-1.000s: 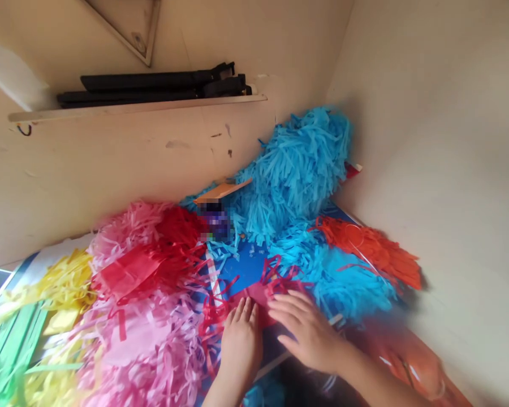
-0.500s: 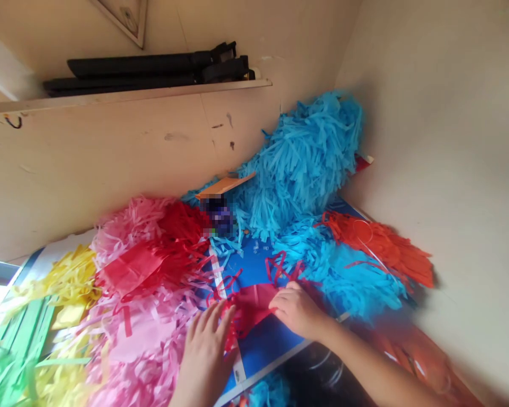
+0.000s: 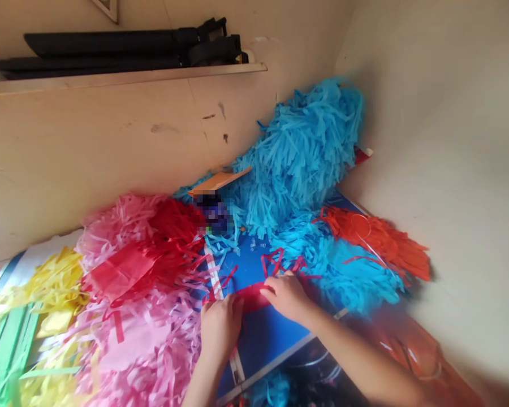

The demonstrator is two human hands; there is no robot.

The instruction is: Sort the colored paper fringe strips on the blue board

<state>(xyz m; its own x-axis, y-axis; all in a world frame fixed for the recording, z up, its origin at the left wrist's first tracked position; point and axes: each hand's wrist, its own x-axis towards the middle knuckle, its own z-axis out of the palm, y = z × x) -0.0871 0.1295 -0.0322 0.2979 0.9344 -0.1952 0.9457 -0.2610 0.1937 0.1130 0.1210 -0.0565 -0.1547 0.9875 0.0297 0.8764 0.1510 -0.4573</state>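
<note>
A strip of red fringed tissue paper [image 3: 253,298] lies across the blue table [image 3: 261,339], folded narrow between my two hands. My left hand [image 3: 221,325] is closed on its left end, thumb toward the middle. At the other end my right hand [image 3: 285,294] grips the paper with bent fingers and thumb. Thin red fringe strands [image 3: 275,263] trail out behind the fold on the table. The parts of the paper under both palms are hidden.
Pink fringe [image 3: 152,339], red fringe [image 3: 127,271] and yellow fringe [image 3: 59,282] pile up at left. Blue fringe [image 3: 305,152] leans in the corner; orange fringe [image 3: 377,243] lies at right. Black objects [image 3: 110,48] rest on a wall shelf [image 3: 131,79].
My left hand has moved onto the red paper and closed on it. The paper's wide middle is now folded into a narrower band. The view has shifted slightly.
</note>
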